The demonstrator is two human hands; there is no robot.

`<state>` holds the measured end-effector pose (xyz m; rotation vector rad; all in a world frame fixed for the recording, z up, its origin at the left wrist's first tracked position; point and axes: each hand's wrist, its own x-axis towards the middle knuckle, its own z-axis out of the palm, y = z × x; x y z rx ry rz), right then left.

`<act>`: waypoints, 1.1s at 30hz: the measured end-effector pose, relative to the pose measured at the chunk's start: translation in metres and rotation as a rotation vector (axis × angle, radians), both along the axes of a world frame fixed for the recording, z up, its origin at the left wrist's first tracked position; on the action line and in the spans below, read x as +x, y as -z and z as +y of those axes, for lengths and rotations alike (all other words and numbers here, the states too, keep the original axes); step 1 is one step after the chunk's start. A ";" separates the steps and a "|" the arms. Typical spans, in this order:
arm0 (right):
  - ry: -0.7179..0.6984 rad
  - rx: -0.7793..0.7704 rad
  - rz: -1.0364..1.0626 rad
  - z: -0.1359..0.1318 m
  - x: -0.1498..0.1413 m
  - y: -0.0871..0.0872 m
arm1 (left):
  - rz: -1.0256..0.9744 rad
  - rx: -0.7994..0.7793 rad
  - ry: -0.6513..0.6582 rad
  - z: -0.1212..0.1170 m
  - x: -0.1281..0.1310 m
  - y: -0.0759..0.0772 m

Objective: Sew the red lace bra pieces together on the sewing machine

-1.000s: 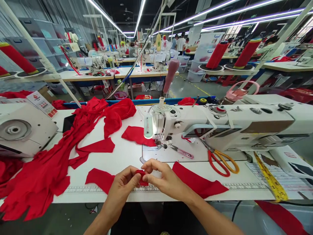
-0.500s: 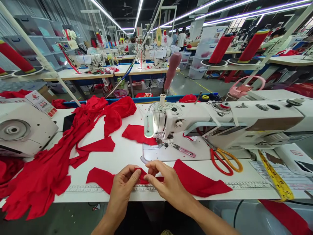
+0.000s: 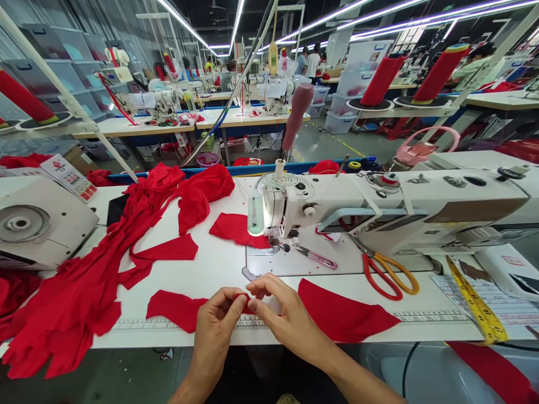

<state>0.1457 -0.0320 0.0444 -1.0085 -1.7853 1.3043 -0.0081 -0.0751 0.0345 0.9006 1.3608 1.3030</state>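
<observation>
In front of the sewing machine, my left hand (image 3: 217,322) pinches a red fabric piece (image 3: 189,310) between thumb and fingers. One end of the fabric lies flat to the left of this hand. My right hand (image 3: 288,317) meets it at the same fabric, thumb at the edge and fingers curled; part of its grip is hidden. Another red fabric piece (image 3: 345,314) lies by my right hand, partly behind it. Beyond my hands stands the white sewing machine (image 3: 337,196), with a red piece (image 3: 236,229) beside its needle area.
Pink-handled thread snips (image 3: 318,258) and scissors with red and orange handles (image 3: 391,275) lie on the machine bed. A yellow tape measure (image 3: 478,303) hangs over the right edge. Many red strips (image 3: 84,286) are heaped at left. A ruler scale (image 3: 438,316) runs along the table's front.
My left hand has shifted slightly right, closer to my right hand, drawing the fabric bunch together. Less cloth shows between the fingers.
</observation>
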 end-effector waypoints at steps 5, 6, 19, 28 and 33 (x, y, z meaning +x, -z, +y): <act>0.020 -0.211 0.154 0.005 -0.004 -0.001 | -0.127 -0.100 0.020 0.000 0.001 0.002; 0.024 -0.248 0.180 0.005 -0.004 0.000 | -0.170 -0.120 0.029 0.001 0.001 0.002; 0.036 -0.295 0.224 0.009 -0.004 0.016 | -0.254 -0.146 0.066 0.003 0.003 0.008; 0.174 0.002 -0.041 -0.001 0.013 0.028 | -0.150 -0.086 0.065 0.020 0.011 0.006; 0.213 0.118 -0.105 0.011 0.031 0.025 | -0.092 -0.116 0.273 0.039 0.014 -0.005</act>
